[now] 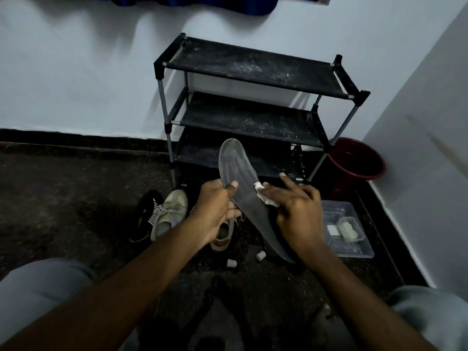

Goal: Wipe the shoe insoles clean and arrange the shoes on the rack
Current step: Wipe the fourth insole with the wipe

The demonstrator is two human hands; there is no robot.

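A grey insole (240,188) is held up in front of the rack (250,107), toe end upward, heel end low near the right wrist. The grip of the left hand (215,211) is closed on the insole's left edge – thumb on top, fingers curled underneath. The right hand (296,211) is pressed against the insole's right side w/ a small white wipe (263,196) pinched under the fingers; index finger is stretched out, others bent.

The rack's 3 black shelves are seen bare and dusty; the lowest shelf is partly blocked by the raised insole. On the dark floor (63,198), left of the hands: a black shoe (145,214) beside a beige sneaker (169,211); a second sneaker (224,234) is half hidden under the left hand. Two small white caps (260,255) lie nearby. A clear plastic box (347,229) w/ white items sits right of the hands – a red bucket (354,160) stands in the corner behind it.
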